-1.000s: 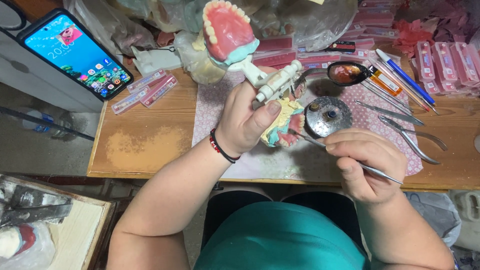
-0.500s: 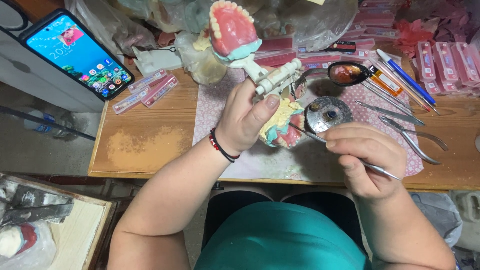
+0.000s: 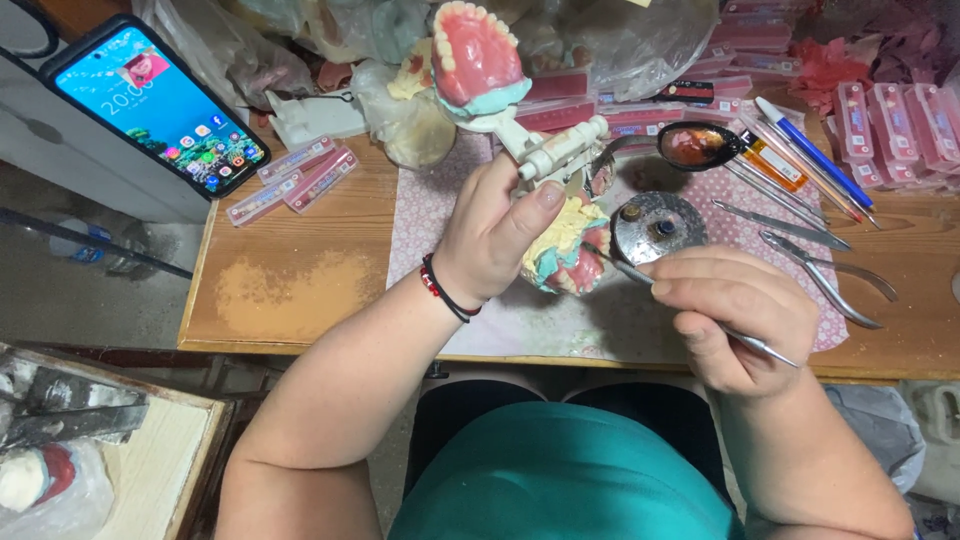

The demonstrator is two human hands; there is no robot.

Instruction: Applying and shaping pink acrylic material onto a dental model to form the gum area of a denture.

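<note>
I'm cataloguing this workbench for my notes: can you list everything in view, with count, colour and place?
Denture model on hinged frame: one, pink and white, held at centre.
Thin metal tool: one, silver, tip at the model.
Round metal burner: one, grey, on the dotted mat.
Spoon: one, dark, behind the burner.
Pliers: one, silver, right.
Phone: one, lit screen, left.
Flat tooth-strip boxes: several, pink, on the table and rear right.
Left hand: grips the model.
Right hand: holds the tool.
</note>
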